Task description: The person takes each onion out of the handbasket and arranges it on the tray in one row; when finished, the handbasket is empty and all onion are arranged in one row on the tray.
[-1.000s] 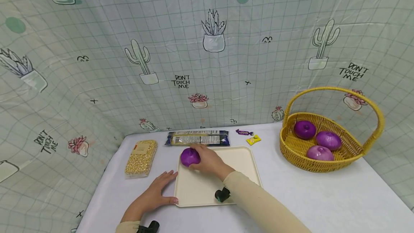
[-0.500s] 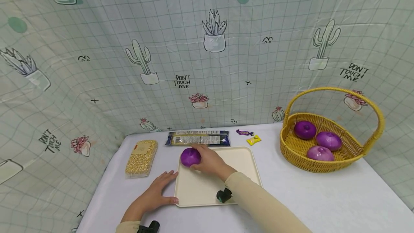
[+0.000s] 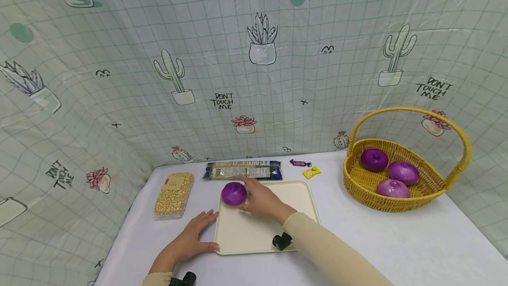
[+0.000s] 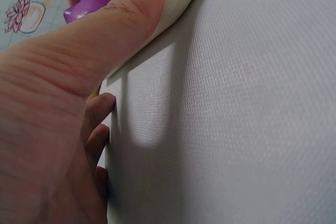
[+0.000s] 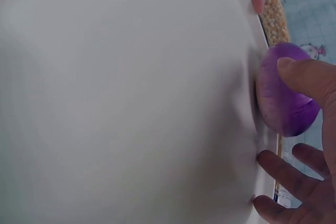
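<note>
Placing, apparently, one purple onion (image 3: 234,194) in far left corner of the cream tray (image 3: 246,233), with right hand (image 3: 262,198) loosely spread beside it, grasping nothing, and left hand (image 3: 192,237) resting relaxed against left edge. Probably needing next to lift right hand away without rolling the onion. Counting also three more onions (image 3: 403,172) in one wicker basket (image 3: 364,197) at right, two wrapped candies (image 3: 300,163).

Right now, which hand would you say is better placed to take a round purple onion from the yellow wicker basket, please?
Probably the right hand: it is nearer the wicker basket, open beside the purple onion on the cream rectangular tray; the left hand touches the tray's left edge.
</note>
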The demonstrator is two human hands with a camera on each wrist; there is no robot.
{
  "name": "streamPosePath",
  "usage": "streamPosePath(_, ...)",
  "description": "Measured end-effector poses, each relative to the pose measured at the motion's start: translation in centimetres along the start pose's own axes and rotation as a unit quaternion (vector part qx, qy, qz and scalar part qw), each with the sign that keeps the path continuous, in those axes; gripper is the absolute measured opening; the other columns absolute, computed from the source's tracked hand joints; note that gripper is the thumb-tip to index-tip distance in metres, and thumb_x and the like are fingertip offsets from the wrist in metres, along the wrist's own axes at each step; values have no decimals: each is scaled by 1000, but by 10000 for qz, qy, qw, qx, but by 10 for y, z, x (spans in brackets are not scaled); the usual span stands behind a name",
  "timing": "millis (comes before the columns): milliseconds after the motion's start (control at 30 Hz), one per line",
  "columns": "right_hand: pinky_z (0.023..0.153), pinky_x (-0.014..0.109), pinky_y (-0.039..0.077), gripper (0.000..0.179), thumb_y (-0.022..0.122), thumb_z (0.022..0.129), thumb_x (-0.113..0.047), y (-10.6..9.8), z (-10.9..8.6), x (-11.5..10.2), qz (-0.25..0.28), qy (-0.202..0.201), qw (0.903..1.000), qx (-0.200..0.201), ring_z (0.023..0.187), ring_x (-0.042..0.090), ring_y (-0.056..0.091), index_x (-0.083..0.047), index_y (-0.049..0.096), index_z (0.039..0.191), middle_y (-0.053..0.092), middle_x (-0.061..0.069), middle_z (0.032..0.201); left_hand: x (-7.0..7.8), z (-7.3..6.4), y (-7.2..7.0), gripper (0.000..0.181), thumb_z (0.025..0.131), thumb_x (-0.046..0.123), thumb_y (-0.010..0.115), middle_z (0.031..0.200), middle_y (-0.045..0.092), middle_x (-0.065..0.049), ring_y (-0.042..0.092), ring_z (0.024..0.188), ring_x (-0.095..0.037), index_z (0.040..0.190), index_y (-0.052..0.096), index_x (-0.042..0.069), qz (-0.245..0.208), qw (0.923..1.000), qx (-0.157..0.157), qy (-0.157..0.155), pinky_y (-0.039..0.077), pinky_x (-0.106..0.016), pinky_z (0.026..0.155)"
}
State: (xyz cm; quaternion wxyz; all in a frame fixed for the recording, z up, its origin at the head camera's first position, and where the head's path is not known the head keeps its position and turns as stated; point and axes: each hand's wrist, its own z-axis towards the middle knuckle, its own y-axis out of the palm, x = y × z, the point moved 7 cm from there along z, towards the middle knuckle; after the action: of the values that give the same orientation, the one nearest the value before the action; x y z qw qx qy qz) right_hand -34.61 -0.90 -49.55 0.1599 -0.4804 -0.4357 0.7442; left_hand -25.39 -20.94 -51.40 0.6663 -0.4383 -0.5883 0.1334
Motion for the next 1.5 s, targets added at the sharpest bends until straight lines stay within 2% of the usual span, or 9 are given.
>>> streamPosePath(233, 99, 46, 55, 92, 83, 85, -33, -6, -10, 10, 37, 151, 9996, -216, 114, 31, 67, -9, 32, 158, 46, 20, 151, -3, 0, 1, 95, 77, 40, 87, 160, 33, -26, 19, 148, -54, 154, 43, 4, 19, 9999, -11, -106, 9, -71, 119)
streamPosePath(367, 97, 45, 57, 91, 83, 86, -31, -9, -14, 13, 15, 86, 9997, -246, 111, 31, 69, -9, 32, 158, 47, 21, 149, -3, 0, 1, 95, 77, 40, 87, 159, 33, -27, 19, 148, -54, 154, 43, 3, 35, 10000, 1, -63, 9, -71, 119)
streamPosePath(967, 96, 44, 57, 83, 78, 90, -25, -28, -43, 36, 61, 215, 9995, -228, 112, 30, 68, -6, 33, 157, 41, 19, 154, -5, 1, 2, 95, 77, 39, 87, 159, 34, -27, 19, 148, -55, 153, 43, 4, -16, 10000, -8, -49, 9, -72, 118)
streamPosePath(1500, 86, 38, 57, 67, 77, 92, -23, -54, -72, 53, -114, 245, 9996, 81, 106, 18, 65, -11, 46, 150, 55, 6, 139, -4, 2, 2, 96, 77, 39, 87, 159, 34, -28, 20, 147, -56, 153, 43, 3, 35, 10000, -6, -13, 8, -72, 119)
